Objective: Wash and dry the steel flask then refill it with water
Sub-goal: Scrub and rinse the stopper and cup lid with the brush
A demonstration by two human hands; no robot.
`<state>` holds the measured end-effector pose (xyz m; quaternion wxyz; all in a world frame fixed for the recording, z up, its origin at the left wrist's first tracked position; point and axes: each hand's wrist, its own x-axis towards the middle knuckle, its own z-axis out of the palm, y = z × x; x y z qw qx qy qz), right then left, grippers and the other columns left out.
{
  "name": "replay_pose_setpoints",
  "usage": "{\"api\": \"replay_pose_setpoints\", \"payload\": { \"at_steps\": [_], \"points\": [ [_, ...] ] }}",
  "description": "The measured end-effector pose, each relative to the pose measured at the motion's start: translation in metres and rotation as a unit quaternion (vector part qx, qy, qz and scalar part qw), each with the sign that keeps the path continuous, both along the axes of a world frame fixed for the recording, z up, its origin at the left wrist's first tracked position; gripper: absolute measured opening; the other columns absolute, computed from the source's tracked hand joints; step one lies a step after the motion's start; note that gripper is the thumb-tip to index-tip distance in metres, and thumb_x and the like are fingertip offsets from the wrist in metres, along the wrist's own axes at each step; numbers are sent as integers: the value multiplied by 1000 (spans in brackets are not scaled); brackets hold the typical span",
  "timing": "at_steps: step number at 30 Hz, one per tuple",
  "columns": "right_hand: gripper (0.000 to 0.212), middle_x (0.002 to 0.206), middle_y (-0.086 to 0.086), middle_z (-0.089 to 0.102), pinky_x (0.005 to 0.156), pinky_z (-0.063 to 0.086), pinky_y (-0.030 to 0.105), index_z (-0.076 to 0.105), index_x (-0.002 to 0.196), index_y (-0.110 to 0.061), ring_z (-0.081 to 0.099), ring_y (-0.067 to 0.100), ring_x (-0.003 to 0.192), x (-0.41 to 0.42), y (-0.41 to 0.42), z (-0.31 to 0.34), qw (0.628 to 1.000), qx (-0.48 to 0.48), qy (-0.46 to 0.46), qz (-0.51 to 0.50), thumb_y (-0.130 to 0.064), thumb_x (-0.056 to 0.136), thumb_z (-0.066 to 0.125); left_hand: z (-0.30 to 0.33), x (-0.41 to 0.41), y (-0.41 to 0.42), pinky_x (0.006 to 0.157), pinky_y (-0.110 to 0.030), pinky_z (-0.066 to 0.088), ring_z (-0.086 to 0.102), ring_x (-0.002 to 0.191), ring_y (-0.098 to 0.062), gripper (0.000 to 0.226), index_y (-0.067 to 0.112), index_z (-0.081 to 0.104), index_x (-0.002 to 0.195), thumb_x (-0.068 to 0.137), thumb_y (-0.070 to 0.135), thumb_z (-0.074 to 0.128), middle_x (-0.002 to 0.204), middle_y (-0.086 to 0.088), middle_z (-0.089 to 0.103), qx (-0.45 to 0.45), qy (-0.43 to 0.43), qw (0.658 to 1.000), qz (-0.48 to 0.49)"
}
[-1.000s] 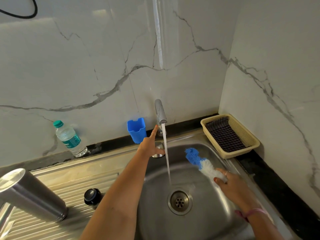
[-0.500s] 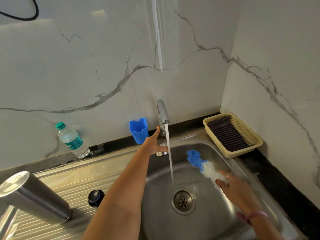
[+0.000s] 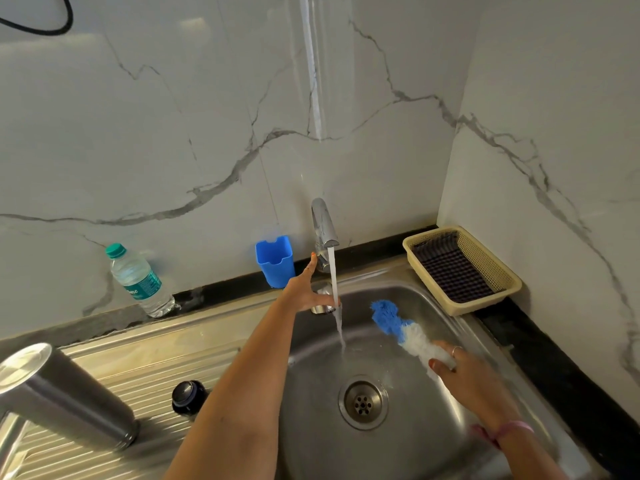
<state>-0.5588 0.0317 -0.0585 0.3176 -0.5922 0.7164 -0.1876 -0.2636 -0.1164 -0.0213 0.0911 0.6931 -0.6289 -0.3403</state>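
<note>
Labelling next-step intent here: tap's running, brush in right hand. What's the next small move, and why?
Probably swing the brush left under the stream to wet it. The right hand grips it beside the water, not in it; the left hand is at the tap; the flask lies untouched on the drainboard.

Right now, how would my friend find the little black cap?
Start at the steel sink and look left to its ribbed draining board. Between the big steel flask and the person's left arm sits the cap: small, round and black.
</note>
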Motion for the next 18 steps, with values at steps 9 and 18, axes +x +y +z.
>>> {"api": "replay_pose_setpoints", "payload": {
  "at_steps": [9, 18],
  "points": [
    [49, 125, -7, 61, 92, 47, 27, 48, 139, -33, 57, 9, 107, -13, -6, 11, 997, 13, -46, 60, -42, 92, 59, -45, -21, 59, 100, -42, 53, 66, 110, -31, 42, -1, 60, 114, 91, 34, 68, 114, -22, 66, 157, 507, 781, 328],
    [45, 125, -7, 60, 87, 42, 23, 42, 142, -35, 55, 7, 106, 2, -29, 49, 985, 10, 26, 173, -41, 97, 50, -46, -39, 61, 101, -43, 52, 63, 113, -34, 43, 0, 56, 119, 94, 35, 64, 120, -26, 62, 179, 628, 646, 396]
  ]
}}
